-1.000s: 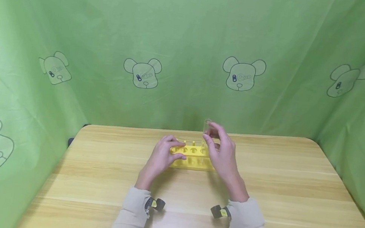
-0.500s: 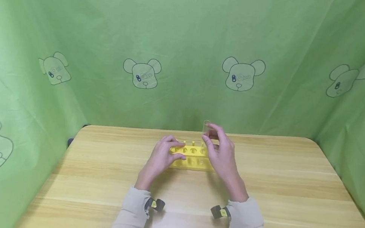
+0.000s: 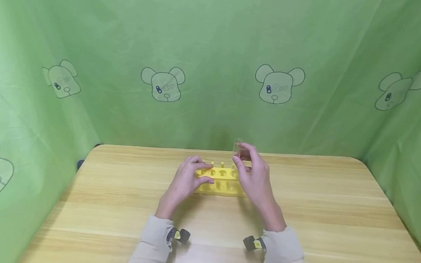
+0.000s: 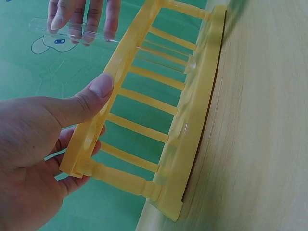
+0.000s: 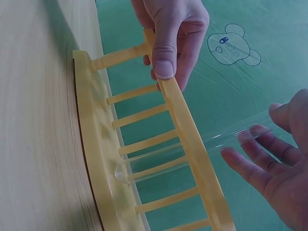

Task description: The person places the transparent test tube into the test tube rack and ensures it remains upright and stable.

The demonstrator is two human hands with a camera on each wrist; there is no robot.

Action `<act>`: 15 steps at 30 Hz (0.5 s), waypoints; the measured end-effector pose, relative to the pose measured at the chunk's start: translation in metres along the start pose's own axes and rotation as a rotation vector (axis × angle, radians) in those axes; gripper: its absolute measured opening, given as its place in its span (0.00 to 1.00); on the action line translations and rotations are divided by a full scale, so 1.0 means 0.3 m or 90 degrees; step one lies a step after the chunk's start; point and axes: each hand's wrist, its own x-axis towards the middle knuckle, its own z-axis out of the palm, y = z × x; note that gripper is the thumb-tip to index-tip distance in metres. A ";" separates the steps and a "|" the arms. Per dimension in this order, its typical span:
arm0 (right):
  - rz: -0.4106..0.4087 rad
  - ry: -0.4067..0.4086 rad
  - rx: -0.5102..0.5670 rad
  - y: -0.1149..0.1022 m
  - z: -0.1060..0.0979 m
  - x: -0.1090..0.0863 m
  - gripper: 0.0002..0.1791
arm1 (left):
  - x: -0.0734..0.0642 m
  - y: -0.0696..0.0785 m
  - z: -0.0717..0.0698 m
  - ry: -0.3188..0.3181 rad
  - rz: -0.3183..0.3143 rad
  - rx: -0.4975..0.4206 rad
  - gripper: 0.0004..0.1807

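A yellow test tube rack (image 3: 222, 192) stands upright on the table, with a row of round holes in its top bar. My left hand (image 3: 186, 177) grips that bar at its left end, the thumb (image 4: 102, 85) on the near side and the fingers behind. A clear test tube (image 5: 155, 161) passes down through one hole, right of the middle. Its rounded bottom is at the rack's base (image 4: 199, 120). My right hand (image 3: 260, 179) pinches the tube's upper part between thumb and fingertips. The right hand hides the rack's right end in the head view.
The wooden table (image 3: 342, 218) extends on both sides of the rack. Behind it and at both sides hangs a green curtain (image 3: 222, 32) printed with bear heads. A small black wrist camera (image 3: 183, 236) sits at the left cuff, another wrist camera (image 3: 249, 243) at the right.
The test tube and my right fingertips have come down slightly and a touch to the left. My left hand and the rack stay in place.
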 end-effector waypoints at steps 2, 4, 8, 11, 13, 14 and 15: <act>0.000 0.000 -0.001 0.003 0.000 -0.002 0.21 | -0.001 0.000 0.001 0.001 0.001 -0.001 0.25; 0.001 -0.001 0.000 0.006 0.000 -0.003 0.21 | -0.001 0.000 0.002 0.002 0.002 0.000 0.25; 0.006 -0.007 0.005 0.010 0.002 -0.007 0.21 | -0.002 0.001 0.001 0.003 0.000 -0.004 0.26; 0.009 -0.011 0.007 0.014 0.004 -0.009 0.21 | -0.004 0.002 0.001 0.003 0.001 -0.005 0.25; 0.010 -0.013 0.006 0.017 0.005 -0.010 0.21 | -0.004 0.003 0.002 0.005 0.004 -0.003 0.25; 0.010 -0.013 0.006 0.018 0.005 -0.010 0.21 | -0.004 0.002 0.002 0.006 0.005 -0.003 0.25; 0.010 -0.014 0.005 0.018 0.005 -0.011 0.20 | -0.004 0.002 0.002 0.007 0.006 -0.003 0.25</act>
